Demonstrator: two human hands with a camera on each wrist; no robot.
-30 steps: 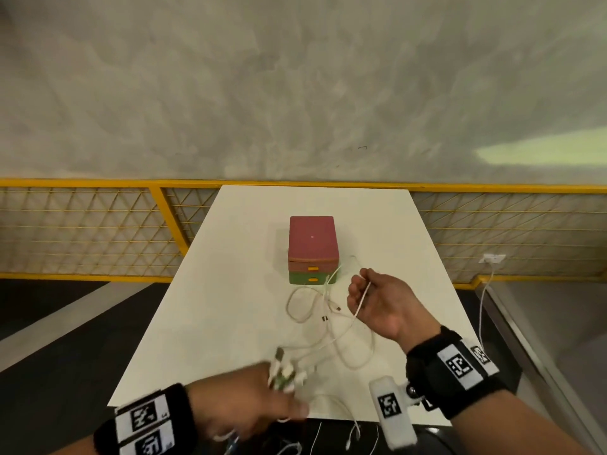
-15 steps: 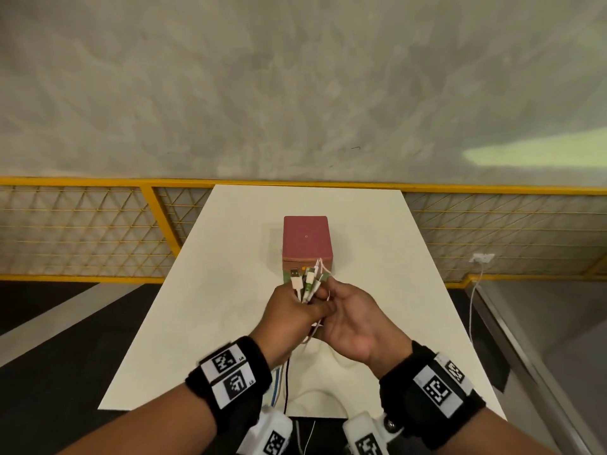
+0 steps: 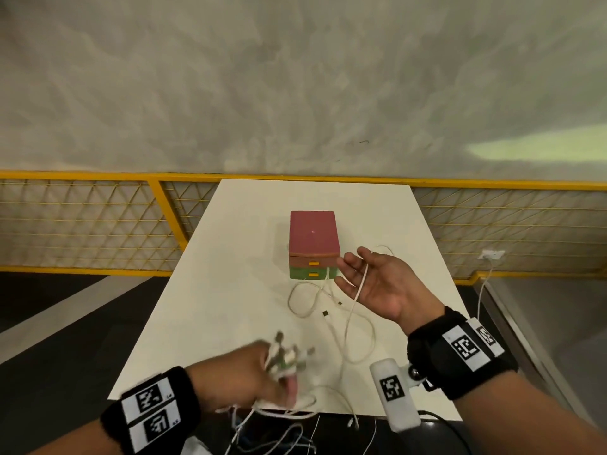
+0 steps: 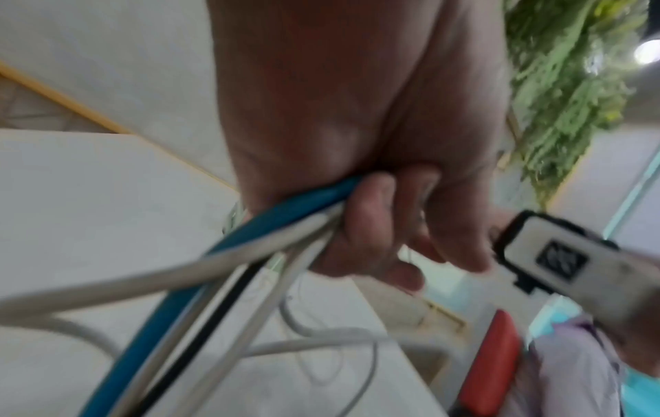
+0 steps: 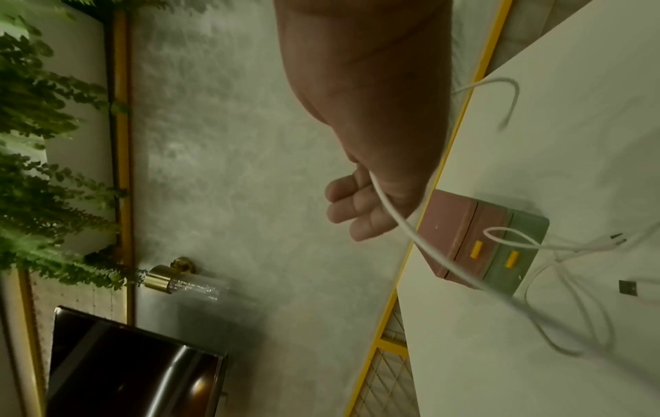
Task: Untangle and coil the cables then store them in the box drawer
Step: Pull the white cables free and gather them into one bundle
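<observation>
Hands' wristbands (image 3: 473, 348) with square black-and-white code tags, no legible text

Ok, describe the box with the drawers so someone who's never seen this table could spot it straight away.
Start at the white table that runs out to the yellow railing. Near its middle, just beyond the loose white cables, stands the small box. It is the only blocky thing there: dark red on top, a green layer below, with a yellow handle on each of its two shut drawers.

Small red-and-green plastic drawer box (image 3: 313, 244) sits mid-frame on the white rectangular table (image 3: 230, 290) — loose white cables (image 3: 328, 300) sprawl just below it, toward the frame's bottom.
</observation>
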